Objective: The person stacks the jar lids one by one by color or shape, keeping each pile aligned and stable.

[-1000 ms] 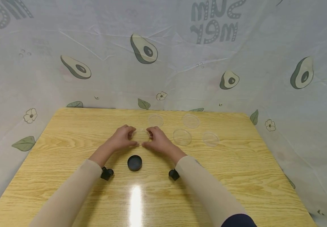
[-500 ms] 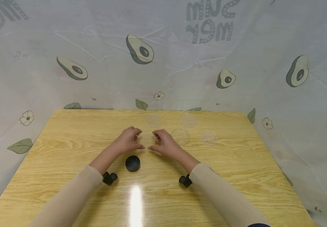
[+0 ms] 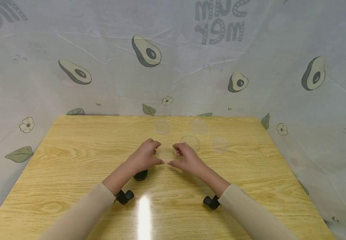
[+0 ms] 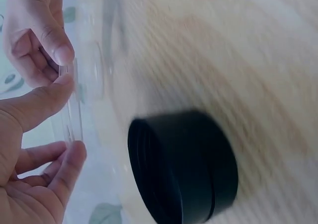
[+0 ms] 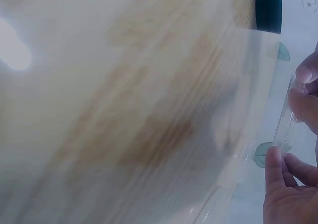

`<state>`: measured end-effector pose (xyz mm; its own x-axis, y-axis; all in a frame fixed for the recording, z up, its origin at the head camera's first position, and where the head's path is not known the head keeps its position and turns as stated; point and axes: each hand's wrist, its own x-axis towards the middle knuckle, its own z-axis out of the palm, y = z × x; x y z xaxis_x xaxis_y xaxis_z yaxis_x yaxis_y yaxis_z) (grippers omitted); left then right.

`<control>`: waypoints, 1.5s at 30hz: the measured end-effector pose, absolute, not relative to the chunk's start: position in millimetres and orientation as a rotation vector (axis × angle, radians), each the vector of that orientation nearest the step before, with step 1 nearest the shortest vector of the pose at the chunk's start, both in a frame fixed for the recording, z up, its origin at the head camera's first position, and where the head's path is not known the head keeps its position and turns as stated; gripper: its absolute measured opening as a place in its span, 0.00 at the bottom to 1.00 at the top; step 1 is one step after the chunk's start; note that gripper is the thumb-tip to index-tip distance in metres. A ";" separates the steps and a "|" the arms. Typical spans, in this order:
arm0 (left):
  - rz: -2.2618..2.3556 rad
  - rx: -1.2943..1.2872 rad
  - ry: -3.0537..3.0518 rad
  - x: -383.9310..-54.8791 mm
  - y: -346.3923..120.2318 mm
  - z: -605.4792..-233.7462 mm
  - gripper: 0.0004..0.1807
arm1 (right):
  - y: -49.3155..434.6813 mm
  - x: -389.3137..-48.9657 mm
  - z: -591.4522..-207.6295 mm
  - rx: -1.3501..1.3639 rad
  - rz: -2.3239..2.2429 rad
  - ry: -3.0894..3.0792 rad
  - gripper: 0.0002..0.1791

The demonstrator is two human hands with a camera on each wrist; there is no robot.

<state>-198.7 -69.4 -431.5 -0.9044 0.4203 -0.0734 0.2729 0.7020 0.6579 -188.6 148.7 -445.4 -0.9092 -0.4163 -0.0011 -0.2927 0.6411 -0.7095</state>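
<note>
Just below the centre of the head view, I gripped a clear, round, shallow dish [image 3: 165,154] of glass or plastic, my left hand [image 3: 146,155] and right hand [image 3: 188,159] pinching its rim from opposite sides. It lay directly between them, neither hand nearer. Being round, it had no long axis and pointed nowhere; seen edge-on at the left wrist frame's left, its rim ran nearly top to bottom.
</note>
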 end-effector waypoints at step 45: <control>1.065 0.678 2.707 -150.6 -20.5 -476.8 0.35 | 195.7 -137.4 -469.2 -0.515 -0.953 2.766 0.31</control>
<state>-150.6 -20.5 -476.8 -0.8857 0.4637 0.0213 0.3539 0.6447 0.6776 -137.4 195.7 -469.2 -0.9256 -0.3754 -0.0480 -0.2661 0.7357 -0.6229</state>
